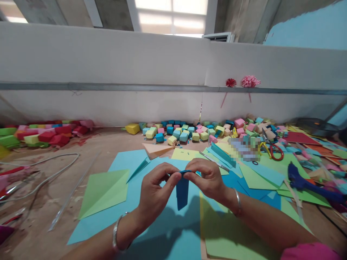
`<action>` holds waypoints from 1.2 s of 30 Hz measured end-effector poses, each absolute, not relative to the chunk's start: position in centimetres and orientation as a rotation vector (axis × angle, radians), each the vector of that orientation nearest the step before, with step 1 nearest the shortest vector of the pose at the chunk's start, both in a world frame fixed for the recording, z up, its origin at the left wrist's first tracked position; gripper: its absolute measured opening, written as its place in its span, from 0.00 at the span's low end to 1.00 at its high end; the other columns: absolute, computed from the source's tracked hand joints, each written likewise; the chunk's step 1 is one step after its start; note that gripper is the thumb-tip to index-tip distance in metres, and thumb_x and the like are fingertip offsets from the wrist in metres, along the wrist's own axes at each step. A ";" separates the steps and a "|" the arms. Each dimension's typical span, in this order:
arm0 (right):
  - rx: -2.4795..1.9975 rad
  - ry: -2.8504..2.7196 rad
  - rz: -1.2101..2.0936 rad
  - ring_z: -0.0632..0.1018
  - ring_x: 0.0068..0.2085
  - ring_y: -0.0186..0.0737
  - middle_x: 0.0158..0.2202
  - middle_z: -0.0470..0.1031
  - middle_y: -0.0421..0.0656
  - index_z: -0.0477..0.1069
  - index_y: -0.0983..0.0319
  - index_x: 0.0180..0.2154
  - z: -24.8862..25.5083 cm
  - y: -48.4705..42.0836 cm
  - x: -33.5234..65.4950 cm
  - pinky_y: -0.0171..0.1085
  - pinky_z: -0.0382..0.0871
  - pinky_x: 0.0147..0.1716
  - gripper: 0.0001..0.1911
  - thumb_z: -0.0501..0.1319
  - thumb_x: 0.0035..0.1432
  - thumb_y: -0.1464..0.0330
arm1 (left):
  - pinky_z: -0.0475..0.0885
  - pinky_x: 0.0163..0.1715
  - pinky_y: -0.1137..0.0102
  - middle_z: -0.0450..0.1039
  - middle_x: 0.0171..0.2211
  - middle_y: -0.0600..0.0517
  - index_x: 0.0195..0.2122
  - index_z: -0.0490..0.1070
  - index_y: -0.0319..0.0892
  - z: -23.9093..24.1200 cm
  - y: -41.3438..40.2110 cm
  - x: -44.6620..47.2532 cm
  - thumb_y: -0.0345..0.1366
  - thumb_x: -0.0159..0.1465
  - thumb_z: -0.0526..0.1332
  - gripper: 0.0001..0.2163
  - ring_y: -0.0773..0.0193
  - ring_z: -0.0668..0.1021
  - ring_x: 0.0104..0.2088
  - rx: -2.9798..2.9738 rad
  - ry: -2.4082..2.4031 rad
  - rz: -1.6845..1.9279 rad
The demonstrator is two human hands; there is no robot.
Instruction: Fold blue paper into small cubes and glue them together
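a narrow strip of dark blue folded paper [182,196], smooth and straight-edged, is held up between the two hands. beneath them a large light blue paper sheet [159,231] is spread, and to the left of the left hand [155,189] a pale green paper sheet with a diagonal crease [105,193] is laid over it. beyond the hands, small boxy blocks in many colours [183,136] are scattered; farther out to the right of the right hand [207,178], a dark blue plastic glue gun [299,178] is seen.

the strip's upper end is pinched by the thumb and forefinger of each hand, the fingertips nearly meeting, the other fingers curled. at that end a fold is seen almost edge-on. the long axis is kept near upright, the lower end pointed down towards the light blue sheet.
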State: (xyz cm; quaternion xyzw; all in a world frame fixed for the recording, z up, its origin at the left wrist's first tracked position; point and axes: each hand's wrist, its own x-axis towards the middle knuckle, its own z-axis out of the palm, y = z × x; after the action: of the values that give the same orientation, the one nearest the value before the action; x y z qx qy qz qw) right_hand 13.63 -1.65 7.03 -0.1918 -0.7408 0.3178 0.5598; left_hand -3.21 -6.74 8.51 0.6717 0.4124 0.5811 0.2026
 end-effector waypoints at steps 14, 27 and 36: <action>-0.526 -1.941 0.613 0.70 0.25 0.33 0.22 0.70 0.40 0.72 0.62 0.26 8.1 -1.8 14.5 0.34 0.64 0.25 0.10 0.61 0.59 0.70 | 0.68 0.25 0.73 0.72 0.22 0.53 0.25 0.72 0.41 8.5 -5.9 -3.4 0.37 0.64 0.63 0.10 0.68 0.72 0.24 2.041 1.162 1.534; -0.461 -2.015 0.333 0.69 0.27 0.34 0.24 0.69 0.40 0.68 0.61 0.28 8.2 -1.7 14.8 0.34 0.62 0.27 0.08 0.57 0.58 0.77 | 0.71 0.36 0.68 0.76 0.32 0.50 0.35 0.72 0.42 8.7 -5.3 -4.1 0.34 0.63 0.63 0.02 0.63 0.76 0.33 2.477 1.185 1.370; -0.497 -2.318 -0.124 0.62 0.24 0.35 0.21 0.64 0.41 0.64 0.62 0.21 8.0 -1.9 14.7 0.38 0.50 0.24 0.14 0.54 0.59 0.75 | 0.67 0.33 0.65 0.75 0.26 0.50 0.29 0.71 0.40 8.2 -5.1 -4.1 0.32 0.65 0.60 0.07 0.61 0.75 0.32 2.849 1.242 1.162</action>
State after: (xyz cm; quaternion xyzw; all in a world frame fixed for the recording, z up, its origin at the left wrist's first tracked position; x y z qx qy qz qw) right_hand 14.70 -1.91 7.95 -0.1939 -0.9055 -0.0482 0.3744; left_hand -4.06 -5.07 8.17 0.8553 0.3728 0.3488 -0.0882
